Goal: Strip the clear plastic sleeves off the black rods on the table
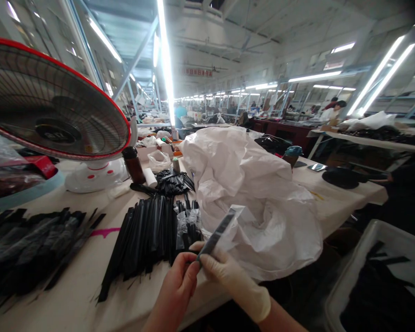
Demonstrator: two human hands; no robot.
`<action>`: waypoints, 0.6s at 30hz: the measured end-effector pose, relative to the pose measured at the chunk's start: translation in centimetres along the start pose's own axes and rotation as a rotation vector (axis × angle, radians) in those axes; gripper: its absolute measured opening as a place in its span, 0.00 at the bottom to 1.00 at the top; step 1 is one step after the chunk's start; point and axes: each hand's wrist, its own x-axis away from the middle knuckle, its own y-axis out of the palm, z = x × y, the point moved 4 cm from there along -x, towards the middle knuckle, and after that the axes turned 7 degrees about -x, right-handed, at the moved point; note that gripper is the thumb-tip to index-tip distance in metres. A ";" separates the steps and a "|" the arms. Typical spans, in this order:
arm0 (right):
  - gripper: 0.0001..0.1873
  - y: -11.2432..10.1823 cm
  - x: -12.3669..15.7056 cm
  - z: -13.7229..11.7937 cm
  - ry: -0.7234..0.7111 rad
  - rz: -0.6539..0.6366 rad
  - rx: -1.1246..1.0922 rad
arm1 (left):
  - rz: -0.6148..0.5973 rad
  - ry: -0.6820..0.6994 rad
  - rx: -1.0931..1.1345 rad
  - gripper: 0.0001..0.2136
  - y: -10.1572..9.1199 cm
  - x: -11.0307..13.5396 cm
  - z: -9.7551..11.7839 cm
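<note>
Left hand (174, 288) and gloved right hand (233, 283) rise from the bottom of the view, their grips pressed together and pinching the lower end of a flat black strip (217, 233) edged with clear film. Its long axis slants up and rightward from the grip, pointing toward a white plastic sack (252, 193). The right hand lies slightly nearer its middle. Just past the left hand, a heap of black strips (141, 240) lies on the worktop (65, 288).
</note>
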 end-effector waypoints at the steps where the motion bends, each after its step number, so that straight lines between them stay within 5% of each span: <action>1: 0.21 0.4 0.0 0.0 0.014 -0.040 0.002 | 0.009 -0.004 0.023 0.22 -0.2 0.1 -0.2; 7: 0.28 -1.3 -0.7 -0.6 -0.071 0.199 -0.149 | 0.009 -0.089 0.008 0.23 -0.1 0.8 -1.8; 13: 0.23 0.4 -0.6 2.1 -0.002 0.083 -0.115 | 0.067 0.006 -0.011 0.24 1.0 0.4 -2.0; 18: 0.27 -1.6 -1.3 1.6 -0.010 0.244 -0.269 | 0.044 -0.012 -0.035 0.24 0.9 0.7 -2.2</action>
